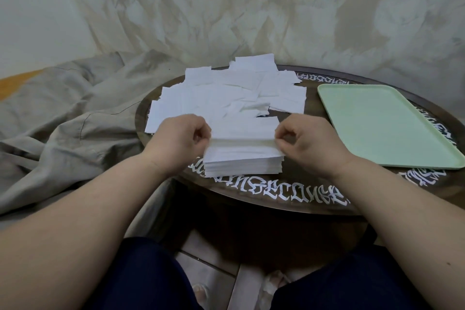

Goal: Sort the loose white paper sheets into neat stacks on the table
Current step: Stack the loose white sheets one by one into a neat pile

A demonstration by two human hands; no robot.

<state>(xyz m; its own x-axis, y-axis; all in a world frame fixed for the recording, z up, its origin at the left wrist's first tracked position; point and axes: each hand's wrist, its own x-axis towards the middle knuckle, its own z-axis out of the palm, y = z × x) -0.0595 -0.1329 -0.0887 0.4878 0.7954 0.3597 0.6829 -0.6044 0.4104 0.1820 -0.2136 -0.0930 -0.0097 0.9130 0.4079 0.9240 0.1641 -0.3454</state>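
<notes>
A patterned cloth backdrop [251,7] fills the upper half of the frame, and a crumpled grey sheet [63,113] spreads across the left side. In the middle sits a round dark table [297,184] with white lettering along its rim. A pale green tray [377,123] lies flat on the right part of the table, its near corner reaching the rim at the right edge of the frame.

A loose heap of white paper sheets [226,90] covers the far left part of the table, the sheets overlapping at all angles. Just below it in the frame, near the front rim, stands a squared stack of paper [241,163].

The left hand [176,138] and right hand [307,141] are at the two ends of a few sheets [241,131] held just above the stack. Both have their fingers curled in, pinching the sheets' short edges between thumb and fingertips. Dark trousers [141,274] show at the bottom of the frame.
</notes>
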